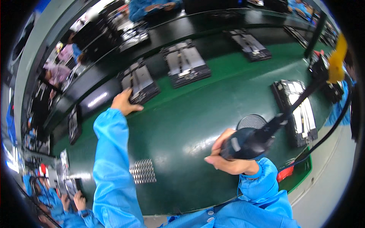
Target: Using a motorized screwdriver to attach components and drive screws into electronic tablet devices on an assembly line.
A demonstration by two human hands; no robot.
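Note:
At the left, my left hand grips the near corner of a flat black-framed unit with silver panels, thumb and fingers on either side of its edge. My right hand is wrapped around a thick black corded tool that looks like an electric screwdriver. Its working tip is hidden beneath the body and my hand. A round, dark ridged disc lies just beyond the tool. Right of it rests another silver-panelled unit, partly covered by the tool's cord.
More similar units stand along the far side of the green table. Small silver parts lie in rows near my left forearm. A green bin with something red sits at the lower right. A co-worker's hands are at the lower left.

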